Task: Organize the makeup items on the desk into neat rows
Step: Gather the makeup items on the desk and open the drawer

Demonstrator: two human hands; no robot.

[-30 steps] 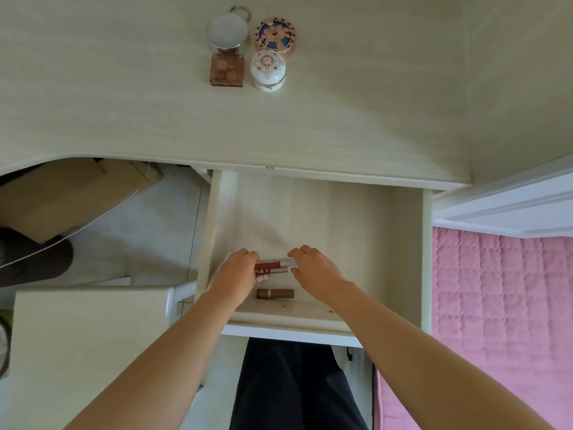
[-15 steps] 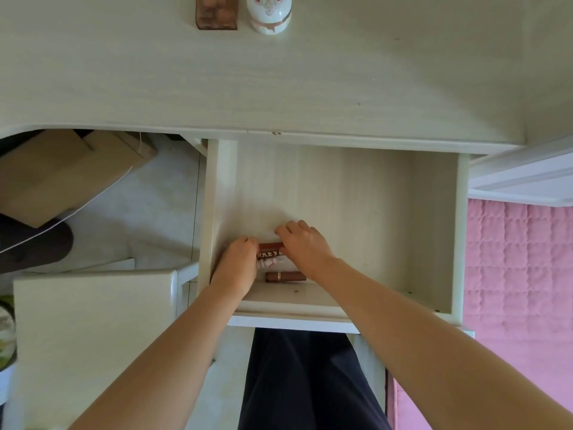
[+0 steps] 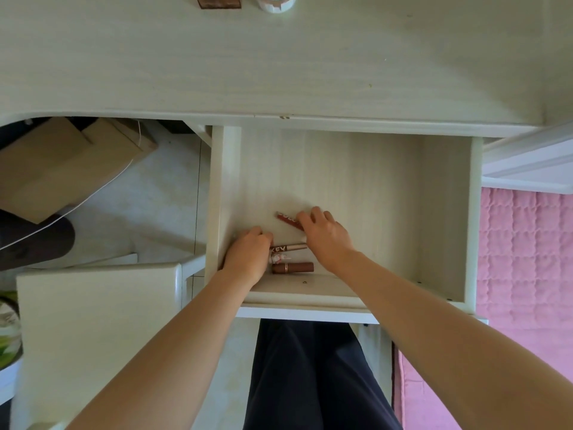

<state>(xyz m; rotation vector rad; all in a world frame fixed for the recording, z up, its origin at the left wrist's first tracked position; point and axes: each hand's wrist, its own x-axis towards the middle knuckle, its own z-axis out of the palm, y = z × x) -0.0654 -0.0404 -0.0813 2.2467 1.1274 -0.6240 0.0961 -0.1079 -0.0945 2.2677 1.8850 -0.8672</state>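
Makeup tubes lie low in the open drawer, the brown lipstick nearest, right hand pinching a slanted red tube, left hand curled over the lettered tube, rows barely begun.

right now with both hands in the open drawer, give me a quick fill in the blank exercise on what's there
1. The right hand pinches a reddish tube that lies ____ rather than level with the other tubes.
2. The brown lipstick lies nearest the drawer's ____ edge.
3. The left hand covers one end of the lettered tube, on the drawer's ____ side.
4. Beyond the drawer to the right shows a quilt coloured ____.

Missing words: slanted; front; left; pink
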